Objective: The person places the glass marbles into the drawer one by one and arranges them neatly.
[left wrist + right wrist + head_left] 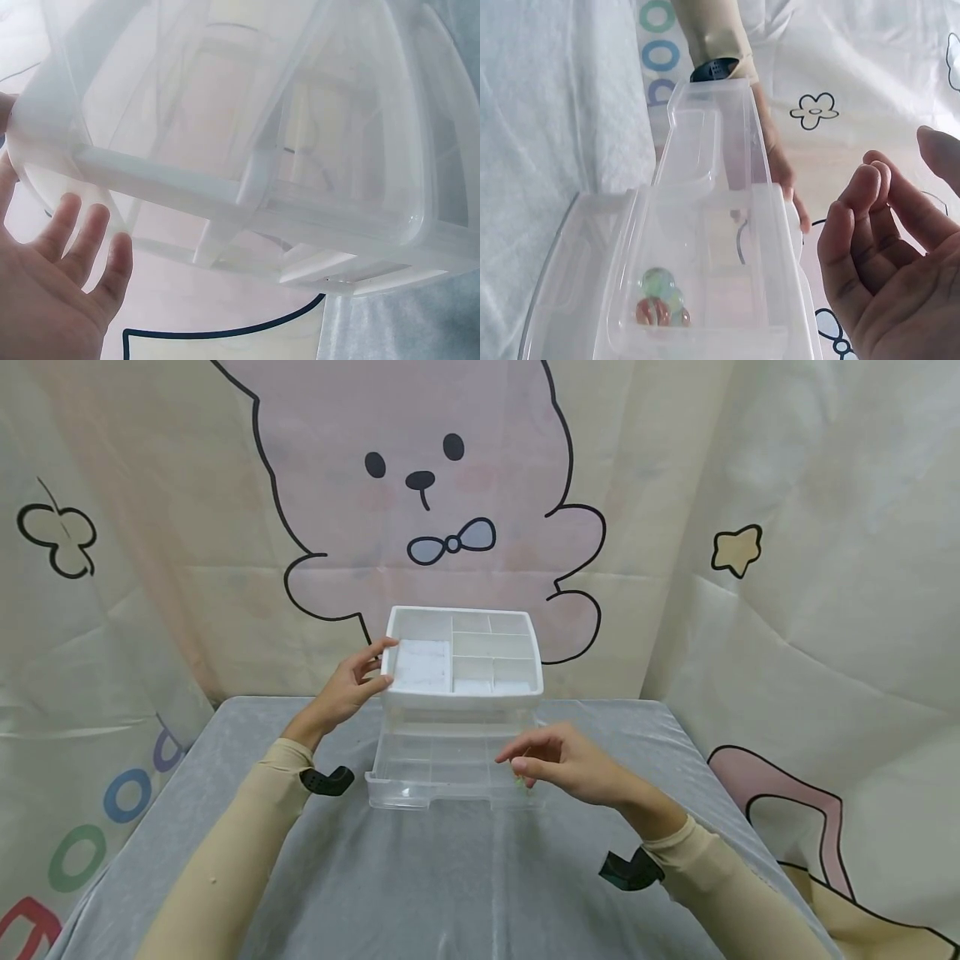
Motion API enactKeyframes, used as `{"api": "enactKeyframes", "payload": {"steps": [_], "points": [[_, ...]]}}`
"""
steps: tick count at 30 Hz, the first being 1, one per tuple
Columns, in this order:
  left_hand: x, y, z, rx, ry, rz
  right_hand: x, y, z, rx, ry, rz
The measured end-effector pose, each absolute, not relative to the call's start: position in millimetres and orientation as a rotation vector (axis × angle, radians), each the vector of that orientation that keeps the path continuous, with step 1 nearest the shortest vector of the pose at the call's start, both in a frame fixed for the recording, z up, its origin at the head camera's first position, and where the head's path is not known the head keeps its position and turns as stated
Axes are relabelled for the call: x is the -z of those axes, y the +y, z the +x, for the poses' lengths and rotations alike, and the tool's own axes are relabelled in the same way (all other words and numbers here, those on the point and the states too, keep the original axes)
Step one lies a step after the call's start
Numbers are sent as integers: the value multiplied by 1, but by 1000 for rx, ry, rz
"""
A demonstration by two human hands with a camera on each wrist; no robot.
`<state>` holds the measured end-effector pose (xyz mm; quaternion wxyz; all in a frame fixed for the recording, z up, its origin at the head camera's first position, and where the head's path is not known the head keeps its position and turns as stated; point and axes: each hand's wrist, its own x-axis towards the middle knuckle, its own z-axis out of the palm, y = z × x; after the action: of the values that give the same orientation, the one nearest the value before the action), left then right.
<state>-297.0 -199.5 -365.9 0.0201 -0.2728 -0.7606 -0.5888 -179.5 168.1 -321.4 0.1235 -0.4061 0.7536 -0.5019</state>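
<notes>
A white storage box with a divided top tray stands on the table, its clear drawer pulled out toward me. My left hand holds the box by the upper left rim with thumb and forefinger; its other fingers are spread below the rim. My right hand hovers by the drawer's right front corner, fingers loosely bent and nothing between them. Several glass marbles, greenish and reddish-brown, lie clustered in the drawer beneath it. In the head view the right hand mostly hides them.
Grey cloth covers the table. A printed curtain with a bear hangs close behind the box, and more of it rises at both sides. Each wrist carries a dark strap. The top tray has several compartments.
</notes>
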Motion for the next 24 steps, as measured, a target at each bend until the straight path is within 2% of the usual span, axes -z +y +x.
{"api": "enactKeyframes", "payload": {"steps": [15, 24], "points": [[365, -199, -295, 1819, -2372, -823, 329, 159, -167, 1459, 2043, -1245], [365, -199, -296, 1812, -2380, -823, 340, 153, -159, 1456, 1996, -1187]]}}
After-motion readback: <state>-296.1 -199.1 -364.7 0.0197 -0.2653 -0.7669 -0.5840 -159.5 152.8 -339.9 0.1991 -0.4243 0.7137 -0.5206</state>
